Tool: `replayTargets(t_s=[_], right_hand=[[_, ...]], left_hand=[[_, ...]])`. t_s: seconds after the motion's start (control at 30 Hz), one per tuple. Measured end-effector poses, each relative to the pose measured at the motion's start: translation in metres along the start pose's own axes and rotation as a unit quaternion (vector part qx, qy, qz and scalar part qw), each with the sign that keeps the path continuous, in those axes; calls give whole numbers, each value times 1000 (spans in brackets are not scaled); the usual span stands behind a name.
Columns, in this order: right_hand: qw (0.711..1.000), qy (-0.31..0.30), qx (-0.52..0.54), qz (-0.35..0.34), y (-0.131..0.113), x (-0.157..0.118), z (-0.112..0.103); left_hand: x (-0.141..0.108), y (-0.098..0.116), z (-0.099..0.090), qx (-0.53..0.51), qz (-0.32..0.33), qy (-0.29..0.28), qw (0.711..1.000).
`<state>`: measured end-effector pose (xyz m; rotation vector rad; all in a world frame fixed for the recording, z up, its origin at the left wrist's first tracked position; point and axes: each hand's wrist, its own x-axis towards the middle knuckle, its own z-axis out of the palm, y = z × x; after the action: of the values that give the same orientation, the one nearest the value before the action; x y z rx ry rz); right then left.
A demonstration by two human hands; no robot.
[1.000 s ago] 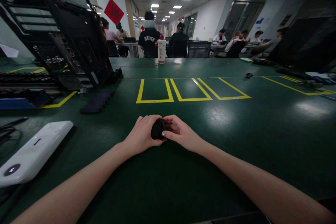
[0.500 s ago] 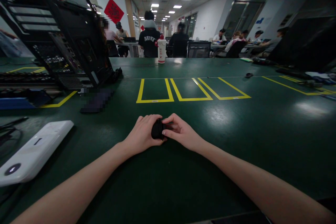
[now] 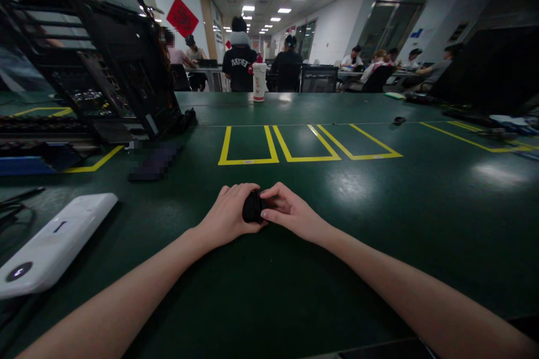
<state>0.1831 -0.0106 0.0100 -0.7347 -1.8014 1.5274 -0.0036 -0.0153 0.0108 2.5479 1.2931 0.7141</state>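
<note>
A small rounded black object (image 3: pixel 251 207) is held between both hands, low over the green table (image 3: pixel 269 291); its exact kind does not show. My left hand (image 3: pixel 229 210) curls round its left side, fingers over the top and thumb beneath. From the right, my right hand (image 3: pixel 290 212) grips its edge with thumb and fingertips. Part of the object is covered by the fingers of both hands. Beyond the hands, yellow tape outlines (image 3: pixel 248 161) mark the table.
To the left lie a white elongated device (image 3: pixel 63 241) and a dark flat item (image 3: pixel 154 162). Behind them stands an open black computer case (image 3: pixel 122 67). A white cup (image 3: pixel 259 83) is at the far edge, and a small dark round piece (image 3: pixel 399 120) sits at right. People sit beyond.
Both hands stay in nearly the same place. The black object looks very slightly turned between them, with a bit more of its right edge showing.
</note>
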Motion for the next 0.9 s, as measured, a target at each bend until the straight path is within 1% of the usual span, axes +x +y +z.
replayTargets(t_s=[0.1,0.2,0.33,0.47,0.73,0.83,0.9], right_hand=[[1000,19,-18,-6,0,1,1],[999,24,-30,0,0,2,1],[1000,7,-22,17,-1,1,-1],[1000,-14,8,14,-2,-2,-1],[999,25,-25,-11,-1,2,2],[999,23,-30,1,0,2,0],[1000,7,-17,10,0,2,-1]], left_hand=[[0,0,0,-2,3,5,1000],[1,1,0,-3,1,6,1000],[0,1,-1,-7,-4,-3,1000],[0,1,-2,-2,-3,-8,1000],[1,0,1,0,3,10,1000],[1,0,2,-2,0,7,1000],[1,0,2,0,-1,8,1000]])
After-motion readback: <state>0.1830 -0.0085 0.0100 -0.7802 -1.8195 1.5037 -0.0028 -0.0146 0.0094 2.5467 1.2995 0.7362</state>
